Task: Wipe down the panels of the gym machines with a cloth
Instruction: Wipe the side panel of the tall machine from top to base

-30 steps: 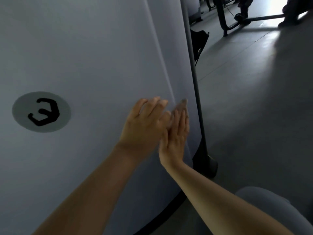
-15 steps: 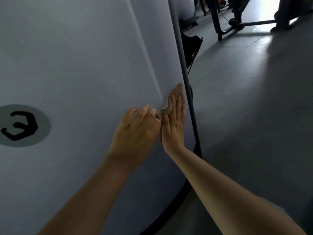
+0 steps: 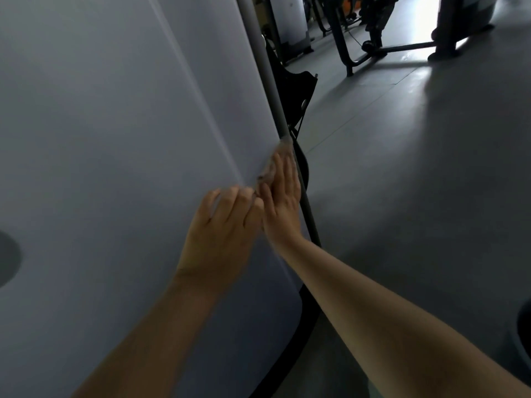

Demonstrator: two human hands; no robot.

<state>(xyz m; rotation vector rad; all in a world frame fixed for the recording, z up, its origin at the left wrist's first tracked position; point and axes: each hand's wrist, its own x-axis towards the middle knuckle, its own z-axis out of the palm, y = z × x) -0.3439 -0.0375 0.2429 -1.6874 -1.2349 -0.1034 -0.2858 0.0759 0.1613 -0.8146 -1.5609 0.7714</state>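
A large pale grey machine panel (image 3: pixel 115 139) fills the left side of the view. My right hand (image 3: pixel 283 196) lies flat against its right edge with straight fingers, pressing a small brownish cloth (image 3: pixel 280 156) onto the panel; only the cloth's top and left fringe show past the fingers. My left hand (image 3: pixel 224 231) sits just to the left, fingers loosely bent, fingertips touching the panel beside the right hand. It holds nothing.
A grey pole (image 3: pixel 275 110) runs down the panel's right edge, with a black bracket (image 3: pixel 298 90) behind it. Grey floor (image 3: pixel 416 196) spreads to the right. Dark machine frames (image 3: pixel 373 38) stand at the far back. A dark round logo (image 3: pixel 7 259) sits at the left edge.
Both hands and the cloth slid up and to the right along the panel toward the pole. The view shifted right, pushing the round logo almost out of frame.
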